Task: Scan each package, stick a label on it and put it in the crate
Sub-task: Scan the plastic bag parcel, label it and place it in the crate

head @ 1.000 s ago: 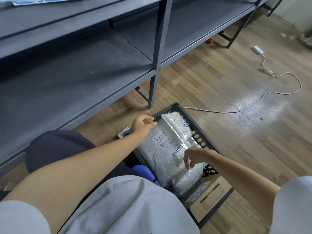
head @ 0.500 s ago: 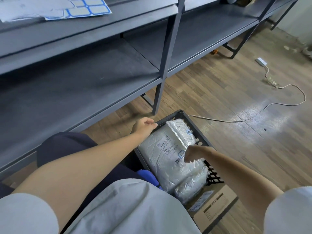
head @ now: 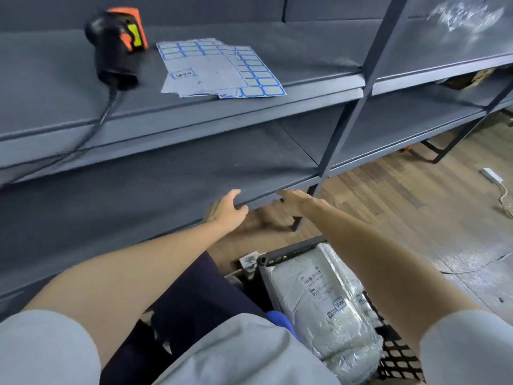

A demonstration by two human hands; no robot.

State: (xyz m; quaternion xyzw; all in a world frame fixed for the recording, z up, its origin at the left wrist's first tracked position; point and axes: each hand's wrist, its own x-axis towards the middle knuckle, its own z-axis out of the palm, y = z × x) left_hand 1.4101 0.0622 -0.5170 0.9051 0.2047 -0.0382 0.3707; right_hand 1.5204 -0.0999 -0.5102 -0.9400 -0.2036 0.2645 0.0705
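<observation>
A silvery-white package [head: 319, 304] with a printed slip and a blue-edged label lies in the black crate [head: 288, 252] on the floor by my knees. Both hands are raised off it and hold nothing. My left hand [head: 227, 209] hovers with relaxed fingers at the front edge of the lower shelf. My right hand [head: 294, 201] reaches forward beside it, fingers extended. On the upper shelf stand a black and orange scanner [head: 116, 51] with its cable, and several sheets of blue-edged labels [head: 219, 69].
The grey metal shelving [head: 166, 173] fills the view ahead, with an upright post [head: 358, 93] at the right. Crumpled clear plastic [head: 463, 15] lies far right on the upper shelf. A white cord [head: 502, 195] runs over the wooden floor. A blue object [head: 280, 322] sits beside the crate.
Both hands have let go of the package in the crate and risen toward the lower shelf's edge. The view has tilted up, bringing the scanner and label sheets into sight.
</observation>
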